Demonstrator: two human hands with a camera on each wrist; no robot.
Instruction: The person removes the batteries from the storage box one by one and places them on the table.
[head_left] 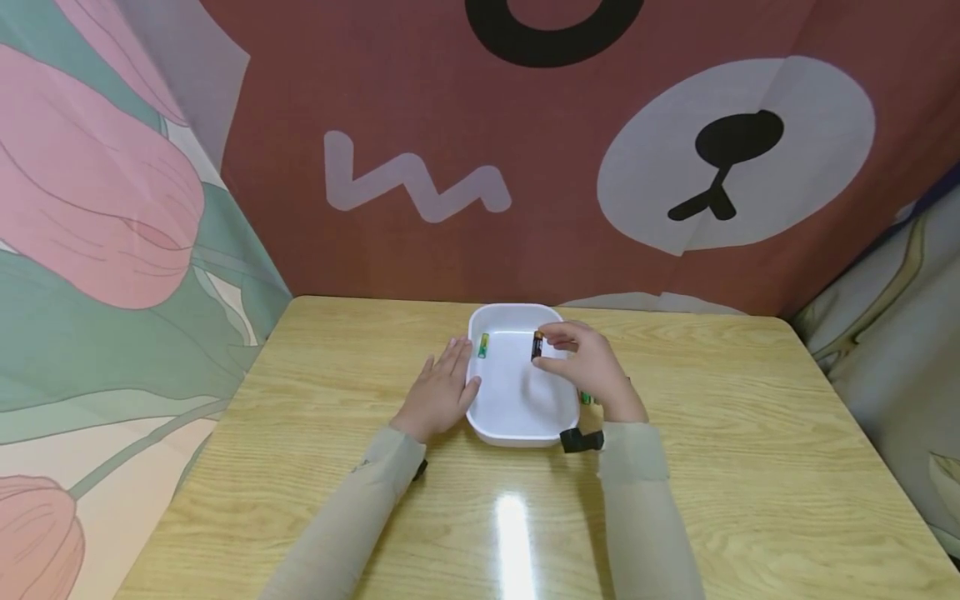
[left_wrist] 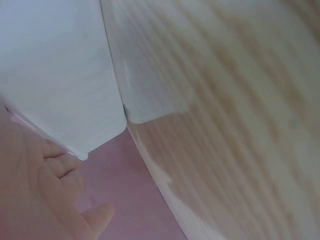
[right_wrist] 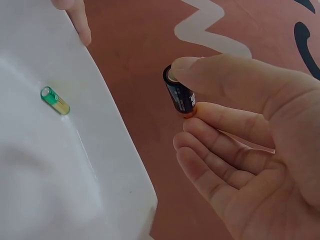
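Between thumb and fingertips my right hand (head_left: 588,362) pinches a black battery (head_left: 537,346) with a copper-coloured end, held above the white tray (head_left: 522,429). In the right wrist view the thumb presses one end of the black battery (right_wrist: 180,95) and a finger touches the other. A green and gold battery (head_left: 483,346) lies inside the tray near its left wall. My left hand (head_left: 438,392) rests with straight fingers against the tray's left rim. The left wrist view shows that hand (left_wrist: 45,185) beside the tray's outer wall (left_wrist: 65,75).
Just right of the tray, partly hidden by my right hand, a green item (head_left: 587,398) lies on the wooden table (head_left: 360,500). A brown printed cloth (head_left: 420,258) hangs behind the table's far edge. A black strap piece (head_left: 581,440) sits at my right wrist.
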